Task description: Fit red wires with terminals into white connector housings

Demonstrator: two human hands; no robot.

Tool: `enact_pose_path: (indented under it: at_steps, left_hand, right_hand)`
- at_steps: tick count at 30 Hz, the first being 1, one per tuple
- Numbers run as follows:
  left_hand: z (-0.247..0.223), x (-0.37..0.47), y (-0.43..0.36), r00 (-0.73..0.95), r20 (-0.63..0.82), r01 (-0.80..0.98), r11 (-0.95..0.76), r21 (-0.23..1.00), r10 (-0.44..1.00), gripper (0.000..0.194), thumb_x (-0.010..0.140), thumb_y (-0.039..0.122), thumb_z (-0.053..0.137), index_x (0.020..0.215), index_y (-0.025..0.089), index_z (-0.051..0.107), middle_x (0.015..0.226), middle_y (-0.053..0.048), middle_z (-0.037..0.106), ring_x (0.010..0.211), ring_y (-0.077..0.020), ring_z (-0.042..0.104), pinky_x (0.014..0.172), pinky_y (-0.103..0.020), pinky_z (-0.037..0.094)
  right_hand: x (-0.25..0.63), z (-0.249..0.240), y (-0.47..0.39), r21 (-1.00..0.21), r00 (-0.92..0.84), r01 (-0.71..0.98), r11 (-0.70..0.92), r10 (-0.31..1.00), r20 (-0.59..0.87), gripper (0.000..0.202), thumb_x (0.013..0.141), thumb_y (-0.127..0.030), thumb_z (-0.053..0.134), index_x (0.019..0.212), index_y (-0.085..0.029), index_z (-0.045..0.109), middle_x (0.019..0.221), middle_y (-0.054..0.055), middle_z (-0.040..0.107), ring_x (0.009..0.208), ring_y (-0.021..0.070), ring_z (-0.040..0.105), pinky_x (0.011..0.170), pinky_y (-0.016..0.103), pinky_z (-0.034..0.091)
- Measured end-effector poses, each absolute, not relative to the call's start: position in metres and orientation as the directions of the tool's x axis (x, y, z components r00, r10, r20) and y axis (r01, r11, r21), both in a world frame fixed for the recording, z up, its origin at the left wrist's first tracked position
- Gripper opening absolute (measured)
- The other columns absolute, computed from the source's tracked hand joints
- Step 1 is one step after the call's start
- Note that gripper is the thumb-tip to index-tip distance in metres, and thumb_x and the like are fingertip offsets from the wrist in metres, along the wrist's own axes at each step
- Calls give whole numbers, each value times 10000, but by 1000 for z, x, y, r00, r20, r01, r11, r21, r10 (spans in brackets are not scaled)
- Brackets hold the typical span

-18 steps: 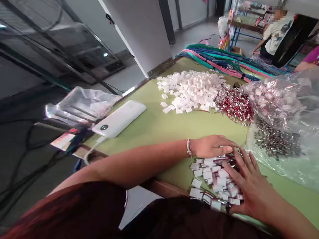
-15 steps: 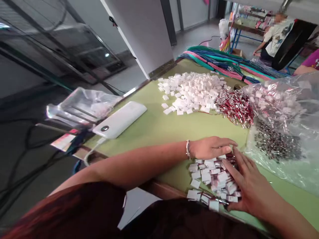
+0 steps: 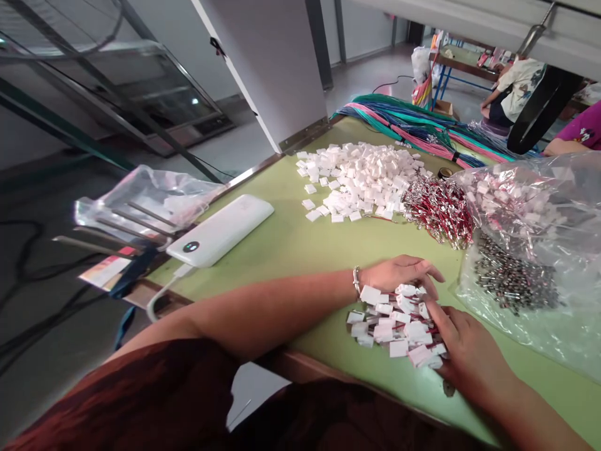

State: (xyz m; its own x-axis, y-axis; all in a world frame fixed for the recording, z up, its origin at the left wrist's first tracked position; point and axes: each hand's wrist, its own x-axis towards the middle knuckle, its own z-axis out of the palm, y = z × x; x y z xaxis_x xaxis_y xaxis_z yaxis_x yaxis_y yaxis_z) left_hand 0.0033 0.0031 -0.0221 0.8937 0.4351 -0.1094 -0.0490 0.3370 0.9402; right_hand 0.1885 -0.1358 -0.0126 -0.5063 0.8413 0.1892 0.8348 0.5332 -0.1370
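A heap of small white plastic connectors with short dark and red wires lies on the green tabletop, cupped between my two hands. My left hand, with a light bracelet at the wrist, curves along the heap's far side, its fingers bent and partly hidden. Pressed against the right side of the same heap is my right hand, thumb along the top and fingers curled around it. Beyond them lie a large pile of loose white connectors and a pile of red wires with metal ends.
On the right, a clear plastic bag covers white pieces and a pile of small dark parts. A white power bank with a cable sits at left. Coloured wire bundles line the far edge; a person sits beyond.
The heap has been drawn together and moved away from the table's near edge. My left fingers have bent downward, and my right hand has closed in against the heap.
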Motion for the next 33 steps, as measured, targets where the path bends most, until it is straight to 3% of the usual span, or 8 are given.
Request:
enact_pose_path:
  at_steps: [6,9,13,17,20,24,29,33]
  left_hand:
    - [-16,-4,15,930,-110,1,297,955,350,731,822,773,443,1057,135,710,1071,-116,717,939,-225,645,842,-319,473]
    - [-17,-3,16,922,-88,-4,235,972,378,765,835,786,388,1005,121,726,1039,-116,723,934,-236,642,867,-328,466]
    - [-26,2,15,867,-113,-48,308,950,485,690,819,773,447,944,152,720,1044,-96,724,991,-236,638,919,-337,458]
    - [-26,-1,18,840,-161,-34,347,937,519,655,816,734,512,984,130,706,1130,-137,693,1032,-241,630,924,-354,467]
    - [-13,-5,28,861,-150,85,154,984,486,574,849,667,535,1004,142,706,1092,-128,706,966,-217,645,884,-344,487]
    - [22,4,45,821,-116,198,-87,976,559,427,873,563,560,971,174,705,981,-82,730,891,-184,652,810,-303,503]
    - [80,47,54,730,112,220,-388,895,674,331,902,400,516,806,140,697,790,-51,699,671,-118,598,640,-230,462]
    - [122,85,51,608,387,125,-565,816,694,306,893,324,501,1044,129,683,603,1,596,511,-98,494,520,-218,390]
  right_hand:
    - [204,-8,-131,-406,-410,802,438,898,159,659,820,-278,605,1437,-221,382,1074,119,706,834,246,690,725,349,562]
    - [214,-4,-132,-537,-359,762,363,926,116,600,825,-317,610,1399,-225,460,1190,119,685,960,255,688,803,350,560]
    - [225,1,-139,-750,-181,646,139,983,26,618,785,-341,665,1366,-192,514,1182,110,697,950,247,693,822,331,558]
    - [231,8,-146,-882,90,450,-138,990,-109,510,717,-422,723,1145,-151,669,989,107,751,843,272,697,736,349,575]
    - [233,15,-153,-907,279,321,-273,942,-185,452,654,-475,759,969,-156,707,895,92,754,810,279,689,730,376,569]
    - [236,19,-165,-946,434,85,-313,866,-247,593,523,-512,834,982,-166,688,927,92,747,824,277,681,738,386,561]
    - [233,8,-159,-956,334,-108,-273,896,-293,625,513,-528,842,996,-167,681,880,73,737,776,244,667,729,357,547]
    - [230,-1,-147,-959,236,-229,-170,946,-224,608,528,-548,815,992,-179,684,857,62,728,756,222,655,711,323,537]
